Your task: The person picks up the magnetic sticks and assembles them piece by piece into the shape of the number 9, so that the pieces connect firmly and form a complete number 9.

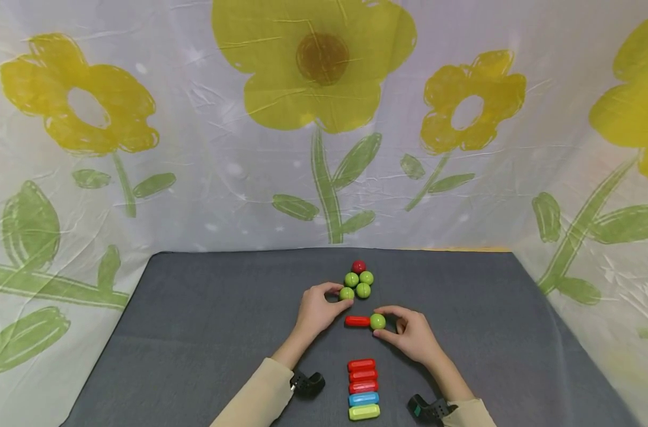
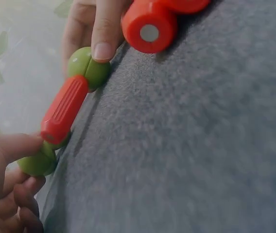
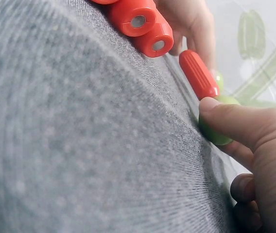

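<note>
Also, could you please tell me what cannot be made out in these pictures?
Head view: any grooves on the uppermost red rod, too small.
Left wrist view: most of the right hand, cut off by the top edge.
Right wrist view: most of the far green ball, apparently hidden by the left hand and that rod.

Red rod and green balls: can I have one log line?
left hand: pinches grouped green ball | right hand: pinches separate green ball | red rod: end against separate green ball
</note>
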`<state>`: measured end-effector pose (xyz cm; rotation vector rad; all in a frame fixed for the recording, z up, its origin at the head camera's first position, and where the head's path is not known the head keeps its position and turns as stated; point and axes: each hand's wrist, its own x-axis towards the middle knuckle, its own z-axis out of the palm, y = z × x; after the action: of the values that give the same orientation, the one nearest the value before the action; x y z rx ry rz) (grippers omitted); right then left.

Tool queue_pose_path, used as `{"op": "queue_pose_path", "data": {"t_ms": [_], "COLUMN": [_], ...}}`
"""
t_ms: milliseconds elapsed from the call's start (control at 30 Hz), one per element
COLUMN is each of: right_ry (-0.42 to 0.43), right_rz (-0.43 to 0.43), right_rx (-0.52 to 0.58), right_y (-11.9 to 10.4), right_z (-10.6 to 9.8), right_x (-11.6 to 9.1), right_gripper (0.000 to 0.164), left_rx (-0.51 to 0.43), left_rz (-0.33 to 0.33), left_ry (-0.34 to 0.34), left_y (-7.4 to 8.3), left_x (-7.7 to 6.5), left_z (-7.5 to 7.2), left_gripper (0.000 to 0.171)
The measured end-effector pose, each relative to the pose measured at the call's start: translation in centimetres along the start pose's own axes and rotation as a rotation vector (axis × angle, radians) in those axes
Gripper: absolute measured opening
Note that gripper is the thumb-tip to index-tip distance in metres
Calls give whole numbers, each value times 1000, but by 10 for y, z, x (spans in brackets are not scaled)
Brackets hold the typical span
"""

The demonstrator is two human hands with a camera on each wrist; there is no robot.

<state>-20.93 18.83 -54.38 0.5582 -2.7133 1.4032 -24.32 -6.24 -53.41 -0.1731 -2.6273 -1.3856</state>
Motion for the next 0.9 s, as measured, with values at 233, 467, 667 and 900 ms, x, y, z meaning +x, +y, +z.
{"op": "queue_pose_path", "data": {"t_ms": [233,467,667,900], "right_ry": [-5,11,-8,-3], "right_rz": [20,14,9,24], "right_rx": [-4,-4,4,-10], "right_y": [-1,1,0,-2], "right_z": [-2,-4,-1,-2], "right_x": [1,2,0,-2], "right_gripper": [38,36,38,39], "left_rx": [-129,-191,-163,-118], "left_rz": [-2,3,-1,29], "left_ry": [-91,-188,-196,-195], "left_y": [-12,-17,-21,-20], "left_x": [-12,-26,-38,-41], "left_z": [-19,-35,-38,-34], "left_gripper": [39,37,36,37]}}
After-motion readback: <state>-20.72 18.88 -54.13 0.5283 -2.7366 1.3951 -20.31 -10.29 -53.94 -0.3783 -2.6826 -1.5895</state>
